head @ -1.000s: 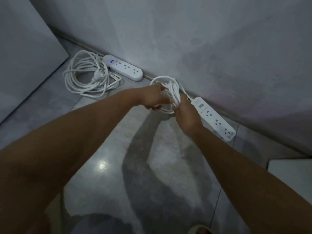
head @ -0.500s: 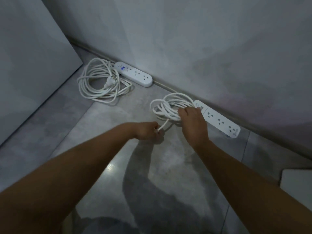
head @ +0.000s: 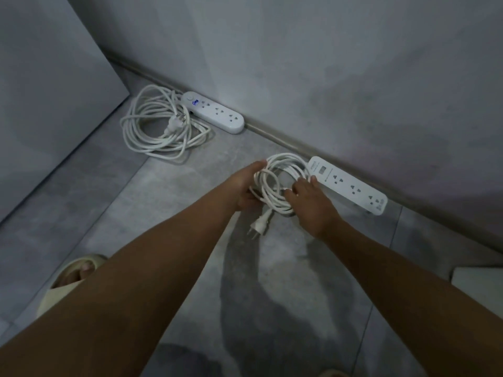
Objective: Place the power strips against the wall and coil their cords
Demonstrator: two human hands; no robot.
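Left hand (head: 242, 187) and right hand (head: 310, 206) settle the coiled cord (head: 272, 193)

Left hand lies with fairly straight fingers along the coil's outer left edge, and the right hand rests spread fingers on its right side. Neither closes round it; both just press the loops down on the floor (head: 163, 202). The coil sits just beside the near power strip (head: 351, 185), which lies along the wall (head: 326, 63), and its plug (head: 258, 226) trails out toward the person. I judge the cord light, soft and springy, likely to loosen once let go, so hold it across several loops at once, not by the plug. Further left, the other power strip (head: 215, 113) lies at the wall with its own coil (head: 156, 131) beside it
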